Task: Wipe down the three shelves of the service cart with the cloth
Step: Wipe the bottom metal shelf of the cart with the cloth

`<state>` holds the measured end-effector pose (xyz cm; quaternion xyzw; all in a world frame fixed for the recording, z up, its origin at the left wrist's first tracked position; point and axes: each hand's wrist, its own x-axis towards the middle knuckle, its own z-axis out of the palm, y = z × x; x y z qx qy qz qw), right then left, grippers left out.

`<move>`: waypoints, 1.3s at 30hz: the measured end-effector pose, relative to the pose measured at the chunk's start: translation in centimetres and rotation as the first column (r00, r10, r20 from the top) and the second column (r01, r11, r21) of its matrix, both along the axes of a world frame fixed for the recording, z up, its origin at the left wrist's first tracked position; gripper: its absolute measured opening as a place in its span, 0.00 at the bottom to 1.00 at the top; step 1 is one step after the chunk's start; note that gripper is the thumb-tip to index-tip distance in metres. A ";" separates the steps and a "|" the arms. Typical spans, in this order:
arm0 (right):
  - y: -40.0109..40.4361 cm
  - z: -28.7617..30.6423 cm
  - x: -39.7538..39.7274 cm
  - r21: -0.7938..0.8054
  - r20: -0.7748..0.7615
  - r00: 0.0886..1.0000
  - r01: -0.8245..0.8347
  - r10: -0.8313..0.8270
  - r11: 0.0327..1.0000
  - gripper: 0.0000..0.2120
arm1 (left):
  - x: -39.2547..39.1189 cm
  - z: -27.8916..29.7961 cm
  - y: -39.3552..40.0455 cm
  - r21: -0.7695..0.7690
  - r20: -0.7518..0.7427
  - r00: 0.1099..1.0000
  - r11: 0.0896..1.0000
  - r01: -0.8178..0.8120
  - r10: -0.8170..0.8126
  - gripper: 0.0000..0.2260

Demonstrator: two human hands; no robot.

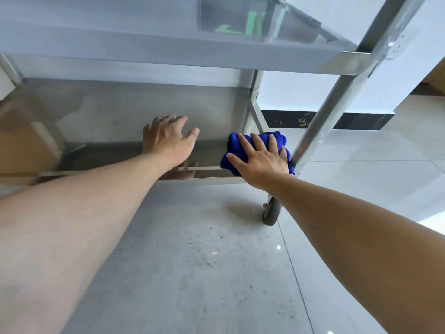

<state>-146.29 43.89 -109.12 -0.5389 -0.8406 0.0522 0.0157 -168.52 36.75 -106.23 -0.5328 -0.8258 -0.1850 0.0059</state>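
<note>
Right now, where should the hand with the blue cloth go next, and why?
Probably slide the right hand and blue cloth leftward across the bottom shelf. The cloth sits bunched at the shelf's right front corner, and the rest of the steel lies unwiped beside the left hand.

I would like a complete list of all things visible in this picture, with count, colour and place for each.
cart shelves: two in view, silver steel, one above the other, upper at top of frame
cart post: one, silver, slanting at the right corner
caster wheel: one, grey, under the lower shelf's right corner
cloth: one, blue, bunched at the lower shelf's front right corner
floor: pale glossy tiles
baseboard: one, black, along the white wall
left hand: one, fingers relaxed, over the lower shelf, holding nothing
right hand: one, fingers spread flat, pressing on the cloth
</note>
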 end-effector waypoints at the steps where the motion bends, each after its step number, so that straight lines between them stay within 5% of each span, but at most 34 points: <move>1: 0.6 0.0 -0.9 -0.004 0.002 1.000 0.027 -0.027 1.000 0.36 | -0.7 -0.2 -0.2 -0.003 -0.006 1.000 1.000 -0.004 0.004 0.26; 9: 3.0 -0.3 -8.0 -0.008 0.006 0.999 0.039 -0.039 0.999 0.38 | -12.1 0.5 -3.8 0.052 -0.097 0.989 0.993 -0.110 0.115 0.31; 18: -2.3 -1.1 -23.5 0.012 -0.052 0.980 -0.193 0.193 0.981 0.41 | -22.0 -0.7 -10.7 0.076 0.057 0.924 0.921 -0.382 0.379 0.30; 22: -6.0 -1.4 -30.8 0.025 -0.067 0.942 -0.327 0.328 0.945 0.42 | -25.3 -0.2 -14.9 0.089 0.000 0.886 0.882 -0.462 0.464 0.28; 31: -13.8 -0.6 -43.9 0.030 -0.044 0.823 -0.566 0.567 0.824 0.35 | -27.0 -1.2 -20.0 0.233 0.062 0.912 0.882 -0.409 0.406 0.19; 39: -9.2 0.5 -44.2 0.013 -0.032 0.775 -0.631 0.631 0.776 0.33 | -24.7 -1.0 -16.7 0.260 0.076 0.924 0.887 -0.382 0.376 0.20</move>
